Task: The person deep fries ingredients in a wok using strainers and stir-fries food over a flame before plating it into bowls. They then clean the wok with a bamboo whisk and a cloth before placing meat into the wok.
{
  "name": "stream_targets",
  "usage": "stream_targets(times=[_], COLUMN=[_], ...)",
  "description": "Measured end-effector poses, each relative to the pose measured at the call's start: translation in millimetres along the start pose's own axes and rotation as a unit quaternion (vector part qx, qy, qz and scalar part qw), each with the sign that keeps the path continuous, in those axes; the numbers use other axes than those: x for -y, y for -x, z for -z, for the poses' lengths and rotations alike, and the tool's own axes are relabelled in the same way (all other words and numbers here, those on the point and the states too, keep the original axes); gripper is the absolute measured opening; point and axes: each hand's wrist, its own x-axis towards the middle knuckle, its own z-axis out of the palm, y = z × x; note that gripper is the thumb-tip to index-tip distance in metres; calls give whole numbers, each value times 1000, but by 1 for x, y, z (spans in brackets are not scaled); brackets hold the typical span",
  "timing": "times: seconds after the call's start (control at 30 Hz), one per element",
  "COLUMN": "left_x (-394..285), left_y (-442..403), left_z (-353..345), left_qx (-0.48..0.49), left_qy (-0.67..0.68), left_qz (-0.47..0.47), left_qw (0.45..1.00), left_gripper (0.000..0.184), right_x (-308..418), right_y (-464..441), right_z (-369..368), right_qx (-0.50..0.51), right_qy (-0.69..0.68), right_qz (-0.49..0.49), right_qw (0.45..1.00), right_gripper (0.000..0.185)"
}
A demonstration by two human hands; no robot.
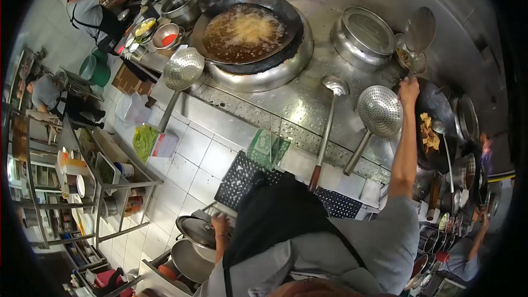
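My right hand (408,91) is wrapped round the handle of a large metal skimmer (421,28), its broad head raised over a small bowl (413,61). The skimmer's holes are hard to make out. Below and right of that hand, a dark wok (434,107) holds brown fried pieces (429,133). Down at my left side, my left hand (221,224) has its fingers curled beside a metal pot (204,252) with a lid (196,232); what it grips, if anything, is too small to tell. A perforated skimmer (380,111) lies on the counter near my right forearm.
Bubbling brown oil (245,33) fills a big wok (201,28) ahead. A ladle (335,84), another skimmer (184,69) and a covered pot (364,36) sit around it. Shelving (99,187) stands left. Co-workers (93,14) are at the far left and lower right.
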Motion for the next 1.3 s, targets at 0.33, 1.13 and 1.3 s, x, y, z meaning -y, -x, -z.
stream_targets(times=[0.33,1.13,1.3], left_x=[-32,28,40], left_y=[-91,-106,-143], left_z=[-40,17,16], left_qx=[75,148,204], left_qy=[-79,-177,-38], left_qz=[-139,-302,-354], left_qw=[984,925,912], left_gripper=[21,17,16], right_x=[268,351,362], right_y=[165,239,239], right_z=[-104,-240,-192], right_qx=[309,554,513], right_qy=[-299,-496,-501], right_qz=[-115,-308,-331], right_qw=[896,593,614], right_gripper=[12,18,6])
